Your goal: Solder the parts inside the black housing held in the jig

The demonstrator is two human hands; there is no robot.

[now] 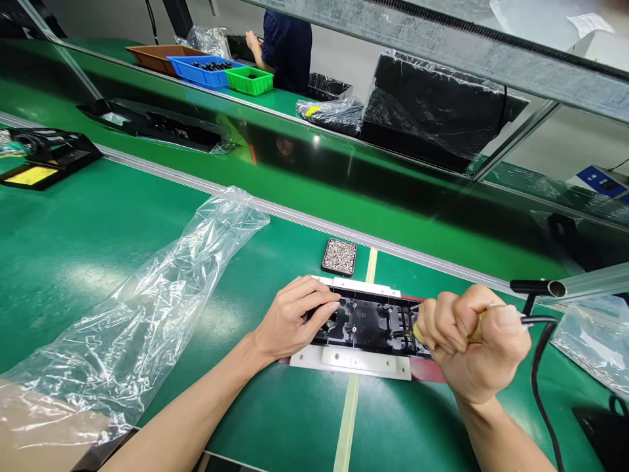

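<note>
Nearest to you, a pale tape strip [347,426] runs along the green desk [275,419] and goes under the white fixture [354,359]. Your R hand [479,337] is on the R side, w/ its fingers closed around the yellowish handle of a corded tool [418,333]; the black cord [536,380] hangs down beside your wrist. The tool's tip points into the R part of the black housing [371,324], but whether it touches is too small to tell.

This housing lies flat in the fixture, open side up, w/ a red plate [426,372] partly visible below. Your L hand [295,311] rests over its L end, fingers bent, thumb close to index; you can't tell from here if they pinch smth.

To your L is a clear plastic bag [147,314], crumpled; to your R, a clear box [592,321] w/ small metal pcs. Just behind the fixture is a small black dish [339,273], full of tiny metal pcs.

Farther, at L, a black stand [63,154] w/ yellow pad. Beyond the green panel [236,174], brown, blue & green bins [250,84] stand near a person in dark clothes [289,52].
</note>
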